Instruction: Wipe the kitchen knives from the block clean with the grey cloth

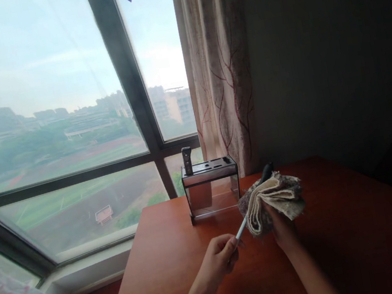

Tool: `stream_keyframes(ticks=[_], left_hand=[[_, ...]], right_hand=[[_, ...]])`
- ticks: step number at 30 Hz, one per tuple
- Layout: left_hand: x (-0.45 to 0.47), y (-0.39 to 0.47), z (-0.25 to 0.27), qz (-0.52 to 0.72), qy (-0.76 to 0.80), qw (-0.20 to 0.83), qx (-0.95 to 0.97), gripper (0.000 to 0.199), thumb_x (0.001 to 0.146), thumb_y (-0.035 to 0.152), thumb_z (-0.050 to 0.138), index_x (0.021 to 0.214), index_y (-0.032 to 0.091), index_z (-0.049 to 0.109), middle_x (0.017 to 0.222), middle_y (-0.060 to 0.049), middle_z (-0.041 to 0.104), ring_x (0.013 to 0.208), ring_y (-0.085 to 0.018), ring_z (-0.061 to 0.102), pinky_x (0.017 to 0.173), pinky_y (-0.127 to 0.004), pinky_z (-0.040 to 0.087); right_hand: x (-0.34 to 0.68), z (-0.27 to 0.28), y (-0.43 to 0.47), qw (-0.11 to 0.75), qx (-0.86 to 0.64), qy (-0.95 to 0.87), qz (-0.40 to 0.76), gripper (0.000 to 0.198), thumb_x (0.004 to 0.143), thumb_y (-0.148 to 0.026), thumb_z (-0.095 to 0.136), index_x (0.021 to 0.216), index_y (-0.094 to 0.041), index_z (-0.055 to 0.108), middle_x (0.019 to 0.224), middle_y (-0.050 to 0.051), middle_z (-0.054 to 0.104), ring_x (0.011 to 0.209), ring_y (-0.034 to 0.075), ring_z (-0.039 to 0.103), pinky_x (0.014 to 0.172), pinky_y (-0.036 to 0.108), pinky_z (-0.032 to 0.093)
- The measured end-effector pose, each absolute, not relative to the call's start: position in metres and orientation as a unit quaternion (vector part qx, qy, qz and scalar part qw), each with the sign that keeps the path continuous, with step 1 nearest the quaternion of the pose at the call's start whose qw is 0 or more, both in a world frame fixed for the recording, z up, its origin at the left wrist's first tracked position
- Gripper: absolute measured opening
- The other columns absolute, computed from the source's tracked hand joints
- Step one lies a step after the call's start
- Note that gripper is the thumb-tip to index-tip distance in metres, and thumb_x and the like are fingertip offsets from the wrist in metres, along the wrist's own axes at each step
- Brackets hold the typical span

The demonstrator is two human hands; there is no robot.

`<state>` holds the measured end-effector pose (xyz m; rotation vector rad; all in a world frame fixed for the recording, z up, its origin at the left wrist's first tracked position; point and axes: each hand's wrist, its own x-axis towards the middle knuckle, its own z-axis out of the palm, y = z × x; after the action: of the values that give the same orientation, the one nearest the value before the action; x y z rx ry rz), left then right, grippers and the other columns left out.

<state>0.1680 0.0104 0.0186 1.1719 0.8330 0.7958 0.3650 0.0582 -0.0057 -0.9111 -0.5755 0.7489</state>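
Note:
My left hand (222, 255) is closed on the near end of a slim, pale metal shaft (242, 228). The shaft runs up and away into a folded, grey-patterned cloth (279, 195) with a cream underside. Past the cloth a black handle (267, 171) sticks out, seemingly the far end of the same tool. Whether it is a narrow knife or a sharpening steel, I cannot make out. My right hand (280, 225) grips the cloth from below, its fingers mostly hidden by the folds. Both hands are above the table.
On the reddish-brown table (157, 274) stands a clear-sided knife block (209, 170) with slots on top. One knife handle (187, 161) rises from its left end. Behind are a patterned curtain (219, 62) and a large window (44, 117); a dark wall (314, 47) is at right.

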Motion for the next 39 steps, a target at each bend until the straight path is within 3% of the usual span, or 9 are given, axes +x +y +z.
stream_keyframes(ticks=[2, 5, 10, 18, 22, 25, 30, 35, 39], left_hand=[[0.166, 0.01, 0.022, 0.358, 0.363, 0.688, 0.517, 0.042, 0.083, 0.053, 0.058, 0.082, 0.011, 0.062, 0.052, 0.007, 0.035, 0.043, -0.005, 0.022, 0.042, -0.023, 0.01], [0.163, 0.009, 0.024, 0.376, 0.338, 0.702, 0.501, 0.039, 0.084, 0.049, 0.059, 0.081, 0.01, 0.063, 0.053, 0.007, 0.034, 0.044, -0.005, 0.021, 0.044, -0.023, 0.01], [0.161, 0.009, 0.022, 0.408, 0.307, 0.722, 0.466, 0.035, 0.087, 0.045, 0.058, 0.085, 0.011, 0.063, 0.053, 0.008, 0.033, 0.043, -0.004, 0.019, 0.043, -0.023, 0.009], [0.166, 0.008, 0.021, 0.415, 0.311, 0.721, 0.459, 0.035, 0.085, 0.046, 0.06, 0.085, 0.011, 0.062, 0.052, 0.008, 0.036, 0.042, -0.004, 0.021, 0.042, -0.022, 0.009], [0.172, 0.006, 0.021, 0.399, 0.321, 0.715, 0.476, 0.039, 0.084, 0.05, 0.059, 0.085, 0.012, 0.061, 0.052, 0.007, 0.038, 0.043, -0.004, 0.022, 0.042, -0.022, 0.01], [0.178, 0.004, 0.017, 0.372, 0.359, 0.681, 0.519, 0.042, 0.082, 0.054, 0.058, 0.082, 0.012, 0.061, 0.052, 0.007, 0.038, 0.043, -0.005, 0.024, 0.041, -0.022, 0.013], [0.187, 0.001, 0.011, 0.344, 0.396, 0.567, 0.636, 0.036, 0.085, 0.05, 0.056, 0.084, 0.014, 0.06, 0.055, 0.007, 0.037, 0.05, -0.008, 0.029, 0.046, -0.022, 0.021], [0.184, 0.001, 0.009, 0.339, 0.422, 0.463, 0.702, 0.032, 0.089, 0.046, 0.052, 0.077, 0.016, 0.055, 0.053, 0.007, 0.037, 0.05, -0.008, 0.027, 0.046, -0.023, 0.019], [0.179, 0.002, 0.013, 0.338, 0.412, 0.46, 0.71, 0.033, 0.089, 0.046, 0.051, 0.074, 0.016, 0.054, 0.055, 0.006, 0.038, 0.051, -0.009, 0.029, 0.047, -0.023, 0.02]], right_hand=[[0.368, -0.008, 0.059, 0.797, -0.421, -0.259, 0.349, 0.061, 0.059, -0.027, 0.083, 0.117, -0.026, 0.063, 0.122, 0.0, 0.067, 0.115, 0.024, 0.058, 0.101, 0.041, 0.046], [0.375, -0.01, 0.058, 0.788, -0.368, -0.221, 0.442, 0.05, 0.06, -0.031, 0.083, 0.108, -0.029, 0.067, 0.112, -0.003, 0.071, 0.108, 0.022, 0.063, 0.096, 0.037, 0.05], [0.38, -0.017, 0.057, 0.725, -0.292, -0.174, 0.598, 0.044, 0.062, -0.058, 0.076, 0.095, -0.029, 0.071, 0.103, 0.001, 0.074, 0.102, 0.025, 0.066, 0.089, 0.041, 0.053], [0.373, -0.011, 0.052, 0.699, -0.292, -0.193, 0.623, 0.047, 0.066, -0.071, 0.065, 0.086, -0.029, 0.073, 0.097, 0.002, 0.076, 0.102, 0.027, 0.066, 0.091, 0.047, 0.05], [0.375, -0.001, 0.044, 0.705, -0.262, -0.214, 0.623, 0.045, 0.07, -0.073, 0.058, 0.084, -0.033, 0.073, 0.097, 0.004, 0.075, 0.102, 0.029, 0.065, 0.084, 0.05, 0.052], [0.374, -0.003, 0.043, 0.717, -0.272, -0.207, 0.608, 0.046, 0.07, -0.072, 0.059, 0.085, -0.032, 0.074, 0.095, 0.005, 0.075, 0.096, 0.03, 0.066, 0.078, 0.048, 0.054], [0.365, -0.009, 0.047, 0.757, -0.356, -0.206, 0.507, 0.038, 0.069, -0.05, 0.075, 0.1, -0.028, 0.07, 0.091, -0.001, 0.074, 0.084, 0.021, 0.067, 0.077, 0.035, 0.054], [0.361, -0.007, 0.046, 0.759, -0.438, -0.297, 0.379, 0.044, 0.076, -0.046, 0.07, 0.113, -0.022, 0.064, 0.107, 0.005, 0.071, 0.094, 0.024, 0.065, 0.083, 0.038, 0.051], [0.368, -0.007, 0.045, 0.722, -0.508, -0.387, 0.268, 0.042, 0.077, -0.05, 0.067, 0.103, -0.016, 0.069, 0.107, 0.012, 0.072, 0.101, 0.03, 0.064, 0.091, 0.044, 0.047]])
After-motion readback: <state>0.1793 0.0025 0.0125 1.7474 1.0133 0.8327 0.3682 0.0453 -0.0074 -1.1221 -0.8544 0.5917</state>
